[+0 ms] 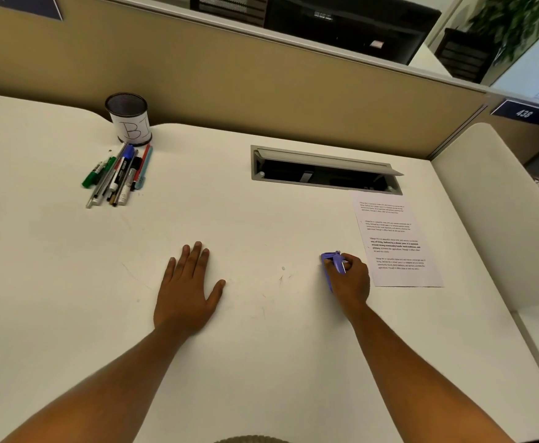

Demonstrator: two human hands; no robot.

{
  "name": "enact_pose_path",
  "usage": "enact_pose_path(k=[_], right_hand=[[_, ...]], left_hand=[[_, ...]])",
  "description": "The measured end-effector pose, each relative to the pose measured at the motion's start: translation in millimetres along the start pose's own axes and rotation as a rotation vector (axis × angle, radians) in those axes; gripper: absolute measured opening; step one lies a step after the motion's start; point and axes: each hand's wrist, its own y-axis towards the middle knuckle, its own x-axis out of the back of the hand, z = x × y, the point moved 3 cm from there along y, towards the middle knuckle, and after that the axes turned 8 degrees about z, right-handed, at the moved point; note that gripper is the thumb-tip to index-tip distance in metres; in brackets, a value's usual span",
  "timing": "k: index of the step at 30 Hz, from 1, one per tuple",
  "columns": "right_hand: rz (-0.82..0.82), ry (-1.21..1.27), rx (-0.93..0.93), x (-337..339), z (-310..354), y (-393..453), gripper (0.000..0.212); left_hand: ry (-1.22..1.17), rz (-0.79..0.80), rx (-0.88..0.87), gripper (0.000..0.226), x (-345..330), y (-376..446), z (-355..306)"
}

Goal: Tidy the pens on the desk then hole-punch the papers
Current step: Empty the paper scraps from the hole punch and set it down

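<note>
Pens [117, 175] loose by mesh cup [128, 119], paper [395, 239] far rt.

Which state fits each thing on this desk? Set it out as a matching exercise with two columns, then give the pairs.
Things:
1. mesh pen cup
2. pens
3. purple hole punch
4. printed paper

States:
A. gripped in the right hand
B. lying in a loose bundle in front of the cup
C. lying flat beside the right hand
D. standing upright near the partition

Pairs: 1-D, 2-B, 3-A, 4-C

Bright, even light; wide-angle edge distortion
</note>
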Motion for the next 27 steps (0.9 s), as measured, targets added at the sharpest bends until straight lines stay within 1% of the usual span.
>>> enact_pose_path(k=[3, 5, 7, 9, 10, 11, 12, 13, 14, 15, 16, 21, 24, 27], right_hand=[[0.031, -0.056, 0.041, -2.7, 1.2, -3.1, 0.069], [0.005, -0.118, 0.057, -4.3, 5.2, -8.2, 0.075], [-0.092, -0.243, 0.105, -5.2, 12.2, -18.4, 0.071], [-0.220, -0.354, 0.247, -6.8, 22.4, -32.2, 0.059], [-0.247, -0.369, 0.346, -9.8, 28.1, -38.8, 0.051], [-0.218, -0.356, 0.445, -15.4, 33.2, -44.2, 0.042], [-0.128, -0.317, 0.524, -23.4, 37.6, -48.9, 0.032], [-0.009, -0.280, 0.566, -32.8, 40.4, -53.1, 0.024], [0.107, -0.265, 0.574, -41.9, 42.0, -56.7, 0.020], [0.188, -0.263, 0.564, -49.6, 42.4, -58.7, 0.019], [0.225, -0.266, 0.548, -55.1, 41.6, -58.8, 0.021], [0.196, -0.260, 0.505, -62.1, 39.7, -52.5, 0.023], [0.200, -0.260, 0.514, -61.7, 39.0, -50.4, 0.018], [0.178, -0.253, 0.562, -60.8, 40.1, -50.4, 0.012]], left_hand=[[-0.002, -0.003, 0.001, 0.075, 0.1, 0.2, -0.4], [-0.005, -0.003, 0.000, 0.075, 0.3, 0.0, -0.7], [-0.009, -0.003, -0.003, 0.074, 0.4, -0.2, -0.9], [-0.017, -0.007, -0.005, 0.074, 0.7, -0.3, -0.9], [-0.016, -0.008, -0.004, 0.074, 0.8, -0.3, -1.0], [-0.010, -0.007, -0.003, 0.074, 0.9, -0.2, -1.1], [-0.003, -0.005, -0.002, 0.074, 1.0, -0.4, -1.2], [0.000, -0.002, -0.003, 0.074, 1.1, -0.5, -1.1], [0.000, 0.000, -0.002, 0.074, 1.1, -0.5, -1.0], [-0.002, 0.001, -0.001, 0.074, 1.3, -0.4, -0.9], [-0.004, 0.003, 0.000, 0.074, 1.4, -0.4, -0.9], [-0.002, 0.000, 0.000, 0.074, 0.7, -0.6, -0.7], [-0.006, 0.000, 0.000, 0.074, 1.0, -0.4, -0.9], [-0.004, -0.004, 0.002, 0.074, 1.4, -0.7, -0.9]])
